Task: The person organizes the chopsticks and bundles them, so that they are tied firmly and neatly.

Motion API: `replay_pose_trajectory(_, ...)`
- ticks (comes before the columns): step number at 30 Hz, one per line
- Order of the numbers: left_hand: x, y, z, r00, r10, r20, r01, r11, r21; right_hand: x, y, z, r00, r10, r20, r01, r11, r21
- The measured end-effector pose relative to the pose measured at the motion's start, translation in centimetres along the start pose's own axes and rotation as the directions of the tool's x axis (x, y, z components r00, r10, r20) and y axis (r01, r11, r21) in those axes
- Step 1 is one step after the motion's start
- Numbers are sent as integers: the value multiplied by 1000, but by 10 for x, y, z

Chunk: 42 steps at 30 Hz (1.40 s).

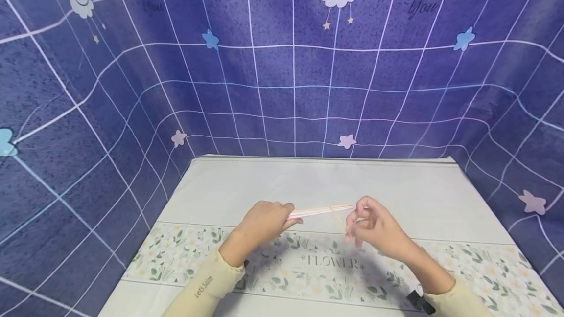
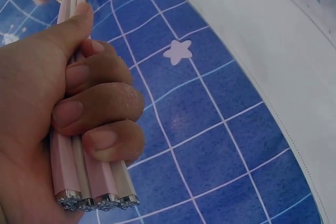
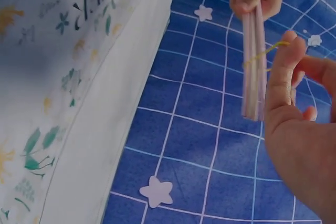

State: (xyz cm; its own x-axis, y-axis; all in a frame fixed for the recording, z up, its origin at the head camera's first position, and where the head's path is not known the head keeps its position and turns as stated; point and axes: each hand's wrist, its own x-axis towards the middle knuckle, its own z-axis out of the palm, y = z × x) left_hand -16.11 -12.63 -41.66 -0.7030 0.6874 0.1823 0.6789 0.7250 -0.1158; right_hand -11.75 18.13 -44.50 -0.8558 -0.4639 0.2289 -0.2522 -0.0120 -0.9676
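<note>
My left hand (image 1: 263, 220) grips a bundle of pink and beige chopsticks (image 1: 315, 211), held above the table. In the left wrist view its fingers wrap round the thick part, and patterned silver ends (image 2: 98, 201) stick out below the palm. A thin yellow rubber band (image 3: 255, 58) crosses the bundle toward the narrow tips and stretches out to one side. My right hand (image 1: 378, 229), beside those tips, holds the stretched loop at its thumb and bent fingers. Part of the band is hidden behind these fingers.
Beneath both hands lies a white table cover (image 1: 273, 175) with a printed floral band and the word FLOWER. Blue grid-patterned cloth (image 1: 282, 72) with stars and clouds hangs behind the table and along both sides.
</note>
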Motion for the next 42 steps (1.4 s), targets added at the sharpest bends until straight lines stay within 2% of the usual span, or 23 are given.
replay_pose_trajectory(3, 1, -2, -6, 1000, -9, -10, 9, 1000, -12, -2, 3, 1, 990, 144, -9, -144, 987, -73)
replay_pose_trajectory(6, 2, -2, -11, 1000, -18, -11, 18, 999, -35, -4, 5, 2, 962, 263, -77, -273, 946, -175)
replay_pose_trajectory(10, 3, -2, -14, 1000, -23, -9, 22, 998, -55, -5, 6, 4, 935, 311, -171, -349, 896, -276)
replay_pose_trajectory(14, 4, -2, -12, 1000, -24, -9, 24, 998, -59, -4, 7, 5, 933, 310, -181, -354, 877, -325)
replay_pose_trajectory(18, 5, -2, -10, 1000, -18, -12, 17, 998, -62, -3, 8, 6, 927, 332, -175, -373, 869, -325)
replay_pose_trajectory(25, 5, -2, -9, 999, -32, 13, 33, 996, -83, -2, 8, 1, 919, 379, -112, -394, 858, -329)
replay_pose_trajectory(34, 1, -5, -5, 998, -11, 58, 17, 994, -112, -1, 14, -13, 916, 399, -39, -391, 869, -302)
replay_pose_trajectory(42, -6, -8, 3, 996, 28, 86, -18, 993, -121, -2, 12, -23, 925, 381, 9, -360, 882, -304)
